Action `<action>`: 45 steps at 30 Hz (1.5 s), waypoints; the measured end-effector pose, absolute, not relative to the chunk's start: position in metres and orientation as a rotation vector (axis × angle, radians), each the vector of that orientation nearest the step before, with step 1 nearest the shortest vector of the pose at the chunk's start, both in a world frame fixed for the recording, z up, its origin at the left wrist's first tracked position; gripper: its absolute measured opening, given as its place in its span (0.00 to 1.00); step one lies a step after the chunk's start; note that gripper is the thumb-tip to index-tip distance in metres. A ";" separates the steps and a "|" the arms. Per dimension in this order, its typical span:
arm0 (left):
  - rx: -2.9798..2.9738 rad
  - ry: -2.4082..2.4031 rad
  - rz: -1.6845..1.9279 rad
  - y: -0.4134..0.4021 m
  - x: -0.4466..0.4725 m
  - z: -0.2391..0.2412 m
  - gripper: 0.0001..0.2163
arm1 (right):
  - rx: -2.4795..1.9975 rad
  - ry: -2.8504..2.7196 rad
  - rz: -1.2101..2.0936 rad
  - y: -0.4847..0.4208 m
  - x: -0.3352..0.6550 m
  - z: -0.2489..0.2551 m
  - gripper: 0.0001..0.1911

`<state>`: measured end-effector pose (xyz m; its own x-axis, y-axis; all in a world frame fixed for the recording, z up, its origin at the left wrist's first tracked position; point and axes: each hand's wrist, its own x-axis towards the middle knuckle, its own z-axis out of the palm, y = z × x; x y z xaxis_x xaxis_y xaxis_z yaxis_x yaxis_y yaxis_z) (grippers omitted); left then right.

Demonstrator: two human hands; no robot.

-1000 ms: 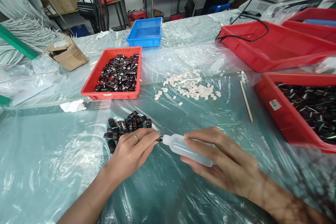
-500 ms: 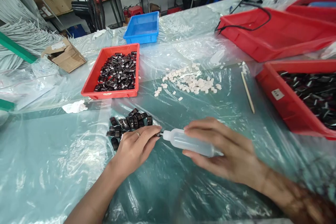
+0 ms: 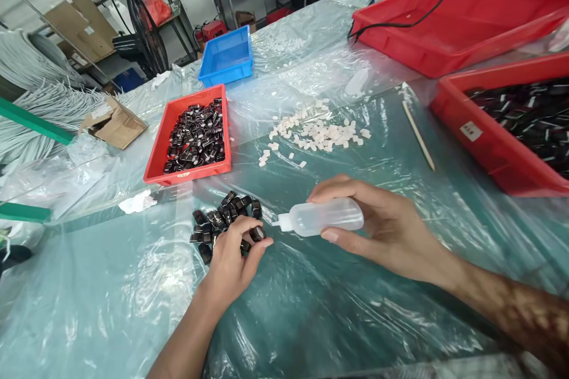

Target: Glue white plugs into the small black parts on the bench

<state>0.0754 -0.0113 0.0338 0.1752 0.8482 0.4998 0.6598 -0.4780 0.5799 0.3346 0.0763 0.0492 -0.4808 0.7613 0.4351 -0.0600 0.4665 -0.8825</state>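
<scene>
Between the thumb and fingers of my left hand [image 3: 235, 254] is a small black part [image 3: 257, 233], its flat end facing right. Just behind that hand lies a loose pile of similar black parts [image 3: 217, 219] on the plastic-covered table. My right hand [image 3: 377, 225] grips a translucent white squeeze bottle [image 3: 329, 217], lying nearly level with its nozzle pointing left. A small gap separates the nozzle tip from the black part. Farther back, small white pieces [image 3: 324, 136] are scattered on the sheet.
A red tray [image 3: 186, 176] of black parts stands behind the pile, a blue tray [image 3: 226, 74] beyond it. On the right are a red bin [image 3: 502, 154] of dark parts, another red bin [image 3: 400, 41] with a black cable across it, and a thin stick [image 3: 418, 136].
The nozzle was at the part in my left hand; now they are apart. My left hand has turned, showing the part's flat end. The camera view has tilted.
</scene>
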 end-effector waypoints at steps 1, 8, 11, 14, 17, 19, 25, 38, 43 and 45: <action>2.216 1.449 1.180 -0.011 0.075 0.033 0.07 | -0.583 -1.815 1.124 0.076 0.334 0.049 0.12; 2.186 1.575 1.003 -0.017 0.072 0.034 0.15 | -0.537 -1.923 0.949 0.072 0.333 0.045 0.14; 2.135 1.569 1.020 -0.017 0.072 0.035 0.17 | -0.558 -1.920 0.906 0.072 0.334 0.043 0.13; 2.159 1.561 1.080 -0.014 0.074 0.036 0.15 | -0.571 -1.921 0.886 0.073 0.334 0.041 0.14; 2.188 1.579 1.195 -0.011 0.078 0.036 0.11 | -0.573 -1.929 0.871 0.074 0.335 0.041 0.15; 2.182 1.566 1.283 -0.009 0.080 0.035 0.11 | -0.572 -1.937 0.857 0.073 0.335 0.041 0.15; 2.245 1.473 1.400 -0.009 0.081 0.034 0.13 | -0.517 -1.973 0.803 0.071 0.335 0.043 0.15; 2.317 1.473 1.348 -0.008 0.083 0.035 0.10 | -0.454 -2.057 0.762 0.066 0.334 0.046 0.16; 2.349 1.470 1.325 -0.008 0.083 0.035 0.08 | -0.445 -2.064 0.771 0.067 0.333 0.046 0.17; 2.347 1.476 1.321 -0.008 0.083 0.035 0.08 | -0.448 -2.068 0.772 0.067 0.334 0.046 0.16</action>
<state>0.0831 -0.0080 0.0349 0.1688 0.7639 0.6229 0.7035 -0.5360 0.4667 0.3336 0.0668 0.0458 -0.5654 0.5638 0.6020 0.0312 0.7440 -0.6675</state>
